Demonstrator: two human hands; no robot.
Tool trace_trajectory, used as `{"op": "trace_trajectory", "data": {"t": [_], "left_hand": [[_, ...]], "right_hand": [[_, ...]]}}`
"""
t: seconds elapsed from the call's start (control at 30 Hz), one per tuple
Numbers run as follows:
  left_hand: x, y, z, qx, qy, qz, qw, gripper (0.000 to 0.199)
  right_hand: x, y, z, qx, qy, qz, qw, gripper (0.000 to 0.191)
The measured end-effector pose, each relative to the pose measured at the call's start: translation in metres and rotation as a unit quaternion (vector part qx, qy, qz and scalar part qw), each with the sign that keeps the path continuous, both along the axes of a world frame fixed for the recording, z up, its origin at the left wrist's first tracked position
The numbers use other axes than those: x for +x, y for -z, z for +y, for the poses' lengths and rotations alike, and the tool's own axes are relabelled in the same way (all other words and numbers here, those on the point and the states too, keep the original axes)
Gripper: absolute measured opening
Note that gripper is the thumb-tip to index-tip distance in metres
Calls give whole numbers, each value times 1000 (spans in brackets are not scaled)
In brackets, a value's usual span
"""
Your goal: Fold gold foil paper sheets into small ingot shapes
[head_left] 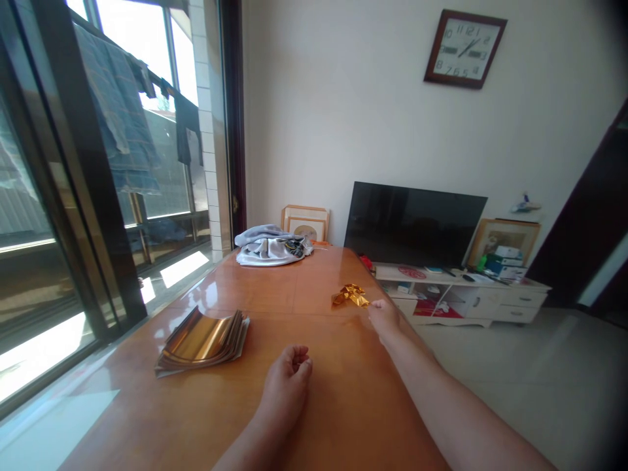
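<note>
With twelve o'clock straight ahead of the person, the crumpled gold foil [350,296] lies on the wooden table [328,340] toward one o'clock, close to the table's right edge. Its long axis runs roughly from nine to three o'clock, and its narrow end points to about four, at the fingertips of the right hand [385,319]. That hand is mostly closed, thumb and fingers drawn together; whether they pinch the foil or only rest beside it, I cannot tell.

The left hand [288,376] is at eleven o'clock, half curled near the tabletop, a gap between thumb and fingers, with nothing visible in its hold. At ten o'clock, well apart from the foil, sits a stack of gold foil sheets [203,340]. The sheets bow, their left and right sides lifted, and the trough between them runs about one to seven o'clock.

Near twelve o'clock, at the table's far end, a silvery cloth bundle [269,248] lies in front of framed pictures [305,214]. A flat-screen television [417,222] stands at one o'clock on a white cabinet [510,314].
</note>
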State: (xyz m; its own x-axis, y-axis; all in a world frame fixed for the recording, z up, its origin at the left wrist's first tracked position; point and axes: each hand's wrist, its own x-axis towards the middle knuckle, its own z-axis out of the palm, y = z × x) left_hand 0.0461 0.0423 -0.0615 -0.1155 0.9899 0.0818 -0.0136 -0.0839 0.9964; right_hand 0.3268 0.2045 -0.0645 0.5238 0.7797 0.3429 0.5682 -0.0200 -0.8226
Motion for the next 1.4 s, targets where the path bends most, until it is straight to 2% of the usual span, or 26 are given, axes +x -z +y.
{"op": "trace_trajectory", "data": {"t": [0.17,0.4,0.73,1.0,1.17,1.27,1.4], "left_hand": [[0,0,-1,0,-2,10,1000,31],[1,-1,0,-20,-2,57,998,33],[2,5,1,-7,2,91,996,32],[2,7,2,-8,2,99,995,30],[2,6,4,-16,-2,83,996,30],[3,4,4,-13,-8,63,998,29],[2,-2,1,6,-22,31,999,26]], "right_hand": [[3,5,14,-26,8,3,1000,22],[2,10,14,-59,-19,-2,998,19],[-11,5,8,-66,-102,14,993,34],[-22,3,7,-70,-173,43,982,32],[-22,-3,-19,-66,-175,65,980,35],[-21,-9,-46,-67,-177,73,979,36],[-25,-16,-87,-87,-217,92,968,37]]}}
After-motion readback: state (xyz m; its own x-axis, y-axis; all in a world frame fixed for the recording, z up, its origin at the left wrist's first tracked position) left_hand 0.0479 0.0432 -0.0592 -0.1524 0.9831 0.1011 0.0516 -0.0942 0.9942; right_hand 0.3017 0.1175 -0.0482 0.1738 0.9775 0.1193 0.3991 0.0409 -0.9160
